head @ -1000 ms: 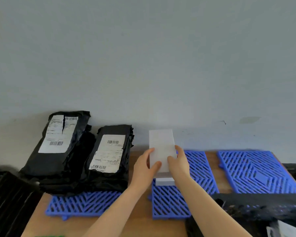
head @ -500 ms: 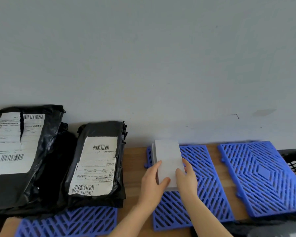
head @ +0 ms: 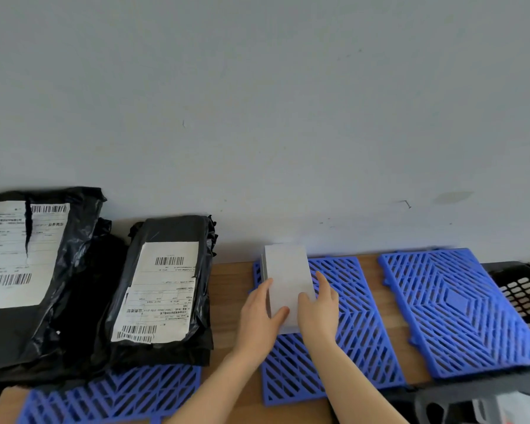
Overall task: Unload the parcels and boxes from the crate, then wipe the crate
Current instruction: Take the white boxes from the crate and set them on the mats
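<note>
Two parcels (head: 162, 286) lie unloaded on the table (head: 230, 289), the left hand (head: 262, 316) and right hand (head: 318, 310) each have a grip clamped on the box (head: 288, 270) atop a mat (head: 358, 332), and the crate (head: 523, 289) seemingly holds more and awaits wiping.

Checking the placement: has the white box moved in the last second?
Yes. The white box has come down toward the middle blue mat; its top edge now sits nearer the mat's far edge.
</note>
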{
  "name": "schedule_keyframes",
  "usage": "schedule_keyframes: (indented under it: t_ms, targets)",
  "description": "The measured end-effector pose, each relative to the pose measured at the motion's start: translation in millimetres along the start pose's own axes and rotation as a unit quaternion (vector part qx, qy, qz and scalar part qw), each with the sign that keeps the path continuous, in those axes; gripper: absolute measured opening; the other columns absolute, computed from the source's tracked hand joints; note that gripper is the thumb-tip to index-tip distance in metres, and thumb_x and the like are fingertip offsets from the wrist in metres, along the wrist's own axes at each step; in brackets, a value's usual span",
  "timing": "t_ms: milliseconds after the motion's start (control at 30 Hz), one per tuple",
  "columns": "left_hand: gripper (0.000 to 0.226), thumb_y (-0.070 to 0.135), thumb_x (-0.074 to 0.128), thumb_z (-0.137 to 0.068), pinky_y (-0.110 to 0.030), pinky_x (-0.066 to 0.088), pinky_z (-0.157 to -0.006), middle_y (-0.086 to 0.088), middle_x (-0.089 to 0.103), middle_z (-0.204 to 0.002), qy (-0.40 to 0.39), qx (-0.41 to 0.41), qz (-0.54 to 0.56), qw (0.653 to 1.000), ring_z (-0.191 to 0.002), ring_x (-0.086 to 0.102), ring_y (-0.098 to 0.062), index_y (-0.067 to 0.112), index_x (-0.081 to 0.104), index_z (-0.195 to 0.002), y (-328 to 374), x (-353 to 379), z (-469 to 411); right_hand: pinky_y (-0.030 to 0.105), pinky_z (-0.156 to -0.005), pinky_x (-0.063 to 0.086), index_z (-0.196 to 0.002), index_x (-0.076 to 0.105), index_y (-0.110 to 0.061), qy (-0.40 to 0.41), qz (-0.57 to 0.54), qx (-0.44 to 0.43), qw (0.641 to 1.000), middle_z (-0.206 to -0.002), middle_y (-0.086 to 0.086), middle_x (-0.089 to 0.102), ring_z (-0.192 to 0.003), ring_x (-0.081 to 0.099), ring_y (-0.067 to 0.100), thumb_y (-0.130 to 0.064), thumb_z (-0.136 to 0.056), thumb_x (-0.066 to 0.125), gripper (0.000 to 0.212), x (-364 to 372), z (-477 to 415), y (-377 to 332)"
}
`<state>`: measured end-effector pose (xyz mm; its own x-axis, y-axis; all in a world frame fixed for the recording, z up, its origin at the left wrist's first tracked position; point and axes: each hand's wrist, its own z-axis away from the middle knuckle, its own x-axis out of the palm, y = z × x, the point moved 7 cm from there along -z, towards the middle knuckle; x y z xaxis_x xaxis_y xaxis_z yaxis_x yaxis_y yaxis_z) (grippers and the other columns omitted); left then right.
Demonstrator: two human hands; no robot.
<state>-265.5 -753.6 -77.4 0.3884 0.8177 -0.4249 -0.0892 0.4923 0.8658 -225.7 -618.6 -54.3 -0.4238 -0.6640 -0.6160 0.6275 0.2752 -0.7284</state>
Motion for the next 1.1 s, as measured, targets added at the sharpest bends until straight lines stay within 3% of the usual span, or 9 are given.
schedule_keyframes:
  t_ms: [133,233,367,633,733,833,900,1033,1100]
  targets:
    - [0.057,0.026,0.066,-0.091,-0.028,0.041,-0.103,0.009,0.048,-0.138,0.046,0.021,-0.013,0.999,-0.125,0.047,-0.009,0.026,0.043,-0.143,17.9,-17.8,16.0,0.04,-0.085,0.051,-0.147,0.03,-0.024,-0.004,-0.035,-0.028,0.999,-0.148,0.005,0.03,-0.118,0.049,0.023,-0.021,-0.097,0.047,0.053,-18.7,18.2,-24.7]
    - [0.045,0.019,0.066,-0.091,-0.022,0.039,-0.09,0.007,0.052,-0.122,0.099,0.047,-0.015,0.994,-0.112,0.052,-0.009,0.024,0.05,-0.133,43.3,-32.8,37.0,0.03,-0.074,0.044,-0.144,0.035,-0.024,-0.032,-0.09,-0.048,0.994,-0.143,0.004,0.037,-0.112,0.051,0.019,-0.019,-0.097,0.045,0.048,-38.3,37.9,-47.5]
    - [0.034,0.015,0.061,-0.093,-0.025,0.044,-0.087,0.007,0.058,-0.111,0.165,0.093,-0.015,0.982,-0.104,0.057,-0.011,0.022,0.055,-0.125,86.6,-44.2,74.8,0.024,-0.074,0.041,-0.137,0.042,-0.025,-0.075,-0.165,-0.103,0.978,-0.133,-0.002,0.048,-0.101,0.052,0.01,-0.017,-0.097,0.046,0.042,-82.1,70.1,-75.3]
    - [0.027,0.015,0.059,-0.094,-0.026,0.051,-0.082,0.012,0.063,-0.098,0.213,0.165,0.023,0.963,-0.091,0.062,-0.007,0.026,0.057,-0.119,164.3,11.2,187.1,0.008,-0.045,0.036,-0.125,0.055,-0.024,-0.081,-0.172,-0.184,0.964,-0.107,-0.005,0.061,-0.065,0.053,-0.001,-0.02,-0.097,0.044,0.03,-228.3,126.3,-35.0]
    - [0.028,0.016,0.058,-0.095,-0.01,0.043,-0.073,0.008,0.064,-0.099,0.208,0.194,0.01,0.959,-0.089,0.061,-0.004,0.023,0.056,-0.122,190.8,49.0,221.4,0.011,-0.044,0.036,-0.122,0.057,-0.024,-0.069,-0.17,-0.183,0.966,-0.11,-0.002,0.064,-0.064,0.054,0.001,-0.021,-0.096,0.045,0.029,-275.5,132.9,1.2]
    - [0.027,0.015,0.058,-0.095,-0.01,0.043,-0.074,0.009,0.063,-0.1,0.191,0.215,0.008,0.958,-0.09,0.06,-0.003,0.023,0.056,-0.122,214.4,89.9,245.6,0.018,-0.044,0.043,-0.119,0.059,-0.025,-0.064,-0.175,-0.174,0.967,-0.107,-0.003,0.066,-0.066,0.063,0.01,-0.021,-0.096,0.047,0.026,-310.6,132.3,37.3]
    - [0.027,0.014,0.058,-0.095,-0.008,0.044,-0.072,0.009,0.062,-0.098,0.18,0.218,0.013,0.959,-0.089,0.059,-0.002,0.023,0.056,-0.12,224.2,116.2,252.1,0.02,-0.051,0.047,-0.117,0.059,-0.025,-0.065,-0.167,-0.173,0.968,-0.105,-0.006,0.065,-0.082,0.067,0.014,-0.022,-0.097,0.047,0.024,-328.1,126.5,58.0]
    - [0.029,0.015,0.059,-0.095,-0.008,0.046,-0.073,0.009,0.061,-0.099,0.16,0.2,0.008,0.967,-0.089,0.058,-0.001,0.023,0.055,-0.122,227.2,162.4,246.7,0.028,-0.066,0.052,-0.113,0.063,-0.024,-0.068,-0.157,-0.161,0.972,-0.104,-0.005,0.067,-0.086,0.066,0.014,-0.02,-0.095,0.049,0.023,-348.5,101.0,91.0]
    - [0.031,0.017,0.059,-0.095,-0.012,0.046,-0.071,0.007,0.062,-0.102,0.163,0.183,-0.001,0.969,-0.088,0.058,0.0,0.023,0.054,-0.125,222.3,179.1,240.6,0.023,-0.061,0.051,-0.113,0.063,-0.024,-0.081,-0.139,-0.152,0.975,-0.1,-0.006,0.066,-0.086,0.066,0.014,-0.019,-0.095,0.049,0.023,-349.3,86.5,106.0]
